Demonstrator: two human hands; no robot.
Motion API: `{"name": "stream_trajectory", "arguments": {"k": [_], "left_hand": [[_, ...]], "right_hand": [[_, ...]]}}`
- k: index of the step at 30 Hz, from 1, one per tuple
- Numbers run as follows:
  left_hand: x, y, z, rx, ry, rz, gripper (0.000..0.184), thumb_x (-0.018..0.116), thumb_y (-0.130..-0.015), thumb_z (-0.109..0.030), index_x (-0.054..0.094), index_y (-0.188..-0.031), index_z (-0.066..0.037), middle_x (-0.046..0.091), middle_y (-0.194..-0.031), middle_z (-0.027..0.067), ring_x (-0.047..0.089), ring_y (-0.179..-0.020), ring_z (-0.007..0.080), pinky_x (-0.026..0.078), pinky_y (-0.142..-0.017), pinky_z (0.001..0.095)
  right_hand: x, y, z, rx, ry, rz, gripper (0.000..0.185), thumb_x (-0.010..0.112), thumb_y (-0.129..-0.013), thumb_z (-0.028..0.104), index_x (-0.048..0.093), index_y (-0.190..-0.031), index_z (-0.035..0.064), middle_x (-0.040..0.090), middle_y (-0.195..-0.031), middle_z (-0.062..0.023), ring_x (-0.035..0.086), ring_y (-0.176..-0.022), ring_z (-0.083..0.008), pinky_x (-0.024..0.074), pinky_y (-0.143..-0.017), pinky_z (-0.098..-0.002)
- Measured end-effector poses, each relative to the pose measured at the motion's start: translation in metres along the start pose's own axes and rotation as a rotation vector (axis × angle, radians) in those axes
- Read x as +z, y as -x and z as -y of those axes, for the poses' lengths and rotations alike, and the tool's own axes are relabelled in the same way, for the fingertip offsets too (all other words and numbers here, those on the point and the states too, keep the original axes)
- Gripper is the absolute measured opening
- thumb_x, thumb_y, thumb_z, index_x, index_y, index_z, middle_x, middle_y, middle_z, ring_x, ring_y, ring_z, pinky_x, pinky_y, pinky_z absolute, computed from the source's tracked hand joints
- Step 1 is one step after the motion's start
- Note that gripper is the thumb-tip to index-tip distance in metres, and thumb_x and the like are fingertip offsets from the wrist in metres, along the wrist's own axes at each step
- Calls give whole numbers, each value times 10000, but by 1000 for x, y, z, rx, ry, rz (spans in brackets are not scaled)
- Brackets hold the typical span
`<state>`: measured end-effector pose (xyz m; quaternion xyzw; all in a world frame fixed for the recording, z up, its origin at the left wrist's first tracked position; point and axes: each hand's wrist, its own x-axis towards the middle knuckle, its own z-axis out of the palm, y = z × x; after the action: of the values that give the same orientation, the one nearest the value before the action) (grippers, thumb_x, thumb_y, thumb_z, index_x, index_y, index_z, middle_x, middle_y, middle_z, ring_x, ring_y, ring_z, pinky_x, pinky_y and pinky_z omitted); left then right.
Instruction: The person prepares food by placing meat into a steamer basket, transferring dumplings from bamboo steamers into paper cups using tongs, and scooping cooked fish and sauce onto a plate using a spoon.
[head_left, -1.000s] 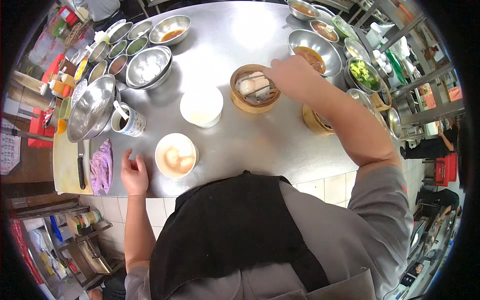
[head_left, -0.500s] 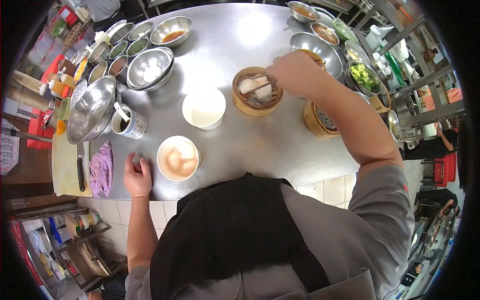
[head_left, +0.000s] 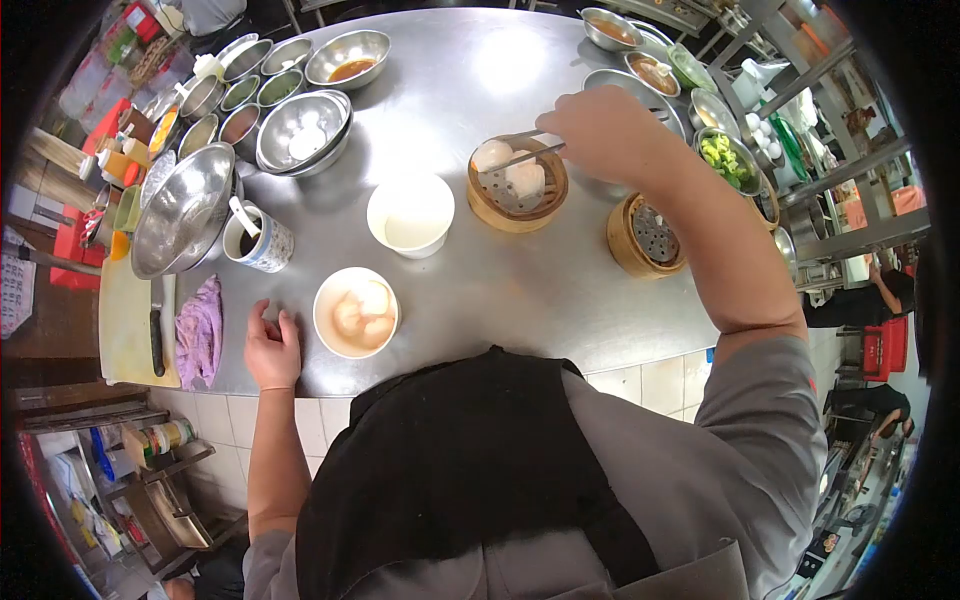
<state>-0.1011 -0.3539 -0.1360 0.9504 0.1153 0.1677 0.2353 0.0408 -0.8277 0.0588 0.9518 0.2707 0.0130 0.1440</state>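
Brt lt, glare spot on tabletop (head_left: 505,62), far ctr; fisheye warp, blk corners.

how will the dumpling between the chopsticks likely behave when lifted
The dumpling looks soft, judging by its plump, rounded shape, so it may squash. Its smooth surface could slip between the slim chopsticks.
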Motion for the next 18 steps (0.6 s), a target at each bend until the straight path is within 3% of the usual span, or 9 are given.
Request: {"name": "stream_trajectory", "arguments": {"k": [7, 13, 18], "left_hand": [[4, 1, 3, 18, 2, -28, 359, 696, -909, -251, 644, -1220, -81, 529, -588, 35, 540, -525, 213, 459, -539, 388], [2, 0, 3, 10, -32, -22, 359, 698, -899, -256, 648, -1213, -90, 545, -592, 40, 561, -532, 227, 465, -541, 405], [2, 0, 1, 6, -9, -33, 323, 705, -890, -242, 656, -1173, -94, 544, -587, 40, 563, -532, 236, 464, -540, 406]], "right_hand": [[-23, 0, 10, -28, -15, -36, 318, 751, -816, 201, 705, -1125, 141, 671, -943, -78, 680, -925, -291, 538, -792, -427], [-24, -18, 53, -164, -59, -25, 278, 698, -839, 138, 704, -1116, 152, 665, -933, -76, 680, -901, -294, 539, -779, -426], [11, -50, 88, -234, 5, 79, 138, 610, -868, 98, 695, -976, 86, 671, -923, -117, 690, -883, -300, 550, -767, -421]]}}
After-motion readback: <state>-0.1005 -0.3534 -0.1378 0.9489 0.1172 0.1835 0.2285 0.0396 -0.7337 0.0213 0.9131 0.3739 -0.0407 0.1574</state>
